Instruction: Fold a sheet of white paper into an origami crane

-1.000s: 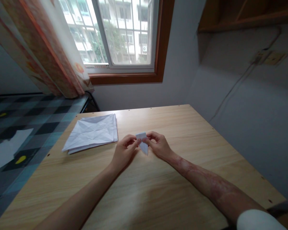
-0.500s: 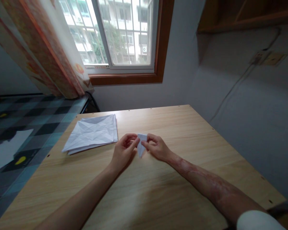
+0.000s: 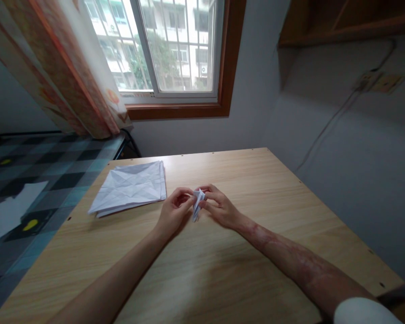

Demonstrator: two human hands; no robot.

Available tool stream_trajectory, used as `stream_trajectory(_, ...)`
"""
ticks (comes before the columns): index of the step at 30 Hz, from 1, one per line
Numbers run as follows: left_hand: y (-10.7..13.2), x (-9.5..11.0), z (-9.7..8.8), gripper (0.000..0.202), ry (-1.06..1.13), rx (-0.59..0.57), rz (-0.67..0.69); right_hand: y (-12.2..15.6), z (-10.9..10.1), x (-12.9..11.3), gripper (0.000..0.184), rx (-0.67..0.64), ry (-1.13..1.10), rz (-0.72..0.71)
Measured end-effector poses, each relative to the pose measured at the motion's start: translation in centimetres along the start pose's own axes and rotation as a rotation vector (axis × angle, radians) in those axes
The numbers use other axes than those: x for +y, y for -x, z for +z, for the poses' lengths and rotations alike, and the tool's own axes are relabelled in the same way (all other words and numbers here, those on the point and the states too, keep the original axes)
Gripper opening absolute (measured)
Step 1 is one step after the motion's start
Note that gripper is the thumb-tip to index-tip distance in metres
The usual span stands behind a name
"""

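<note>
This looks like a room in a home, maybe a bedroom, because past the left edge of the wooden table (image 3: 273,202) there is what looks like a bed (image 3: 77,154) with a checked cover. Behind the table's far left corner hangs a long curtain (image 3: 64,67) with flowers, next to a window (image 3: 185,95) with bars, a green tree (image 3: 162,58) and a white building (image 3: 177,21) outside. Past the right edge, a thin cord (image 3: 327,126) hangs from a wall socket (image 3: 389,83), and a brown shelf (image 3: 357,29) is up high.
</note>
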State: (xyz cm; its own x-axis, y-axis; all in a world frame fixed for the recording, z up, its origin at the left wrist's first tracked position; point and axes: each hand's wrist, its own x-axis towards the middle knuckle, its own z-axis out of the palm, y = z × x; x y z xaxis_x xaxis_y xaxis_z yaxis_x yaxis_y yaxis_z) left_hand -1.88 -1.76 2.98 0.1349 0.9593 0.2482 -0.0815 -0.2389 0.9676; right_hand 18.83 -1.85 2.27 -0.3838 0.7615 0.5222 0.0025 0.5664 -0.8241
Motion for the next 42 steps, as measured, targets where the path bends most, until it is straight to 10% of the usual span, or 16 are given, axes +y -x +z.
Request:
stream_trajectory(17, 0.7, 0.2, 0.3, 0.034, 0.032, -0.047, -0.005, 0.3, 0.7, 1.8, 0.024, 0.259, -0.06, 0.109)
stream_trajectory(30, 0.3, -0.1, 0.5, 0.052, 0.089, -0.012, -0.073, 0.2, 0.6, 1.6, 0.009, 0.231, -0.103, 0.084)
stream_trajectory(42, 0.2, 0.4, 0.2, 0.06, 0.121, 0.014, -0.108, 0.4, 0.6, 1.0, 0.041, 0.119, 0.006, 0.046)
